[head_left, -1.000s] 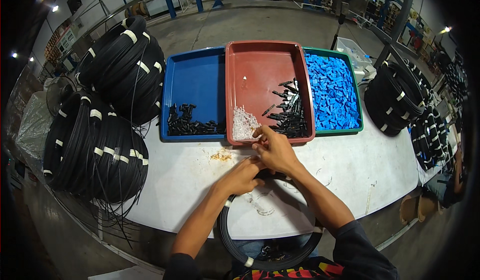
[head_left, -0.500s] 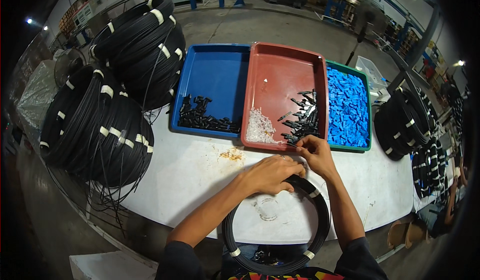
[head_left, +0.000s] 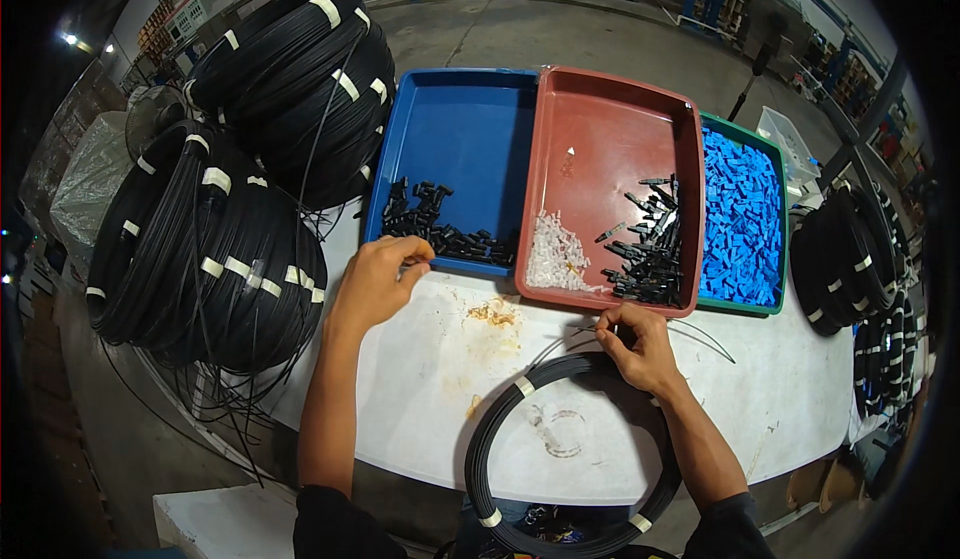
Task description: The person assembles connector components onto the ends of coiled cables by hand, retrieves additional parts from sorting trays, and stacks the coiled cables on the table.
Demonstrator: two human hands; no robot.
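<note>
Honestly can't read a single word or number here. The pale rectangular panel (head_left: 186, 17) in the left background has dark marks, way too tiny to make out. The white tape bands (head_left: 524, 387) on the round black cable coil (head_left: 478, 459) just look plain.

Free tabletop (head_left: 420, 399) between left hand (head_left: 378, 279) and black coil (head_left: 479, 449), red tray's front wall (head_left: 560, 296) a barrier beyond.

Your one view looks from the left fisheye camera on your head, down and ahead over the nearby table (head_left: 420, 369); your left forearm (head_left: 335, 399) shows around seven o'clock, your right forearm (head_left: 705, 444) near five, farther floor (head_left: 600, 34) at twelve.
</note>
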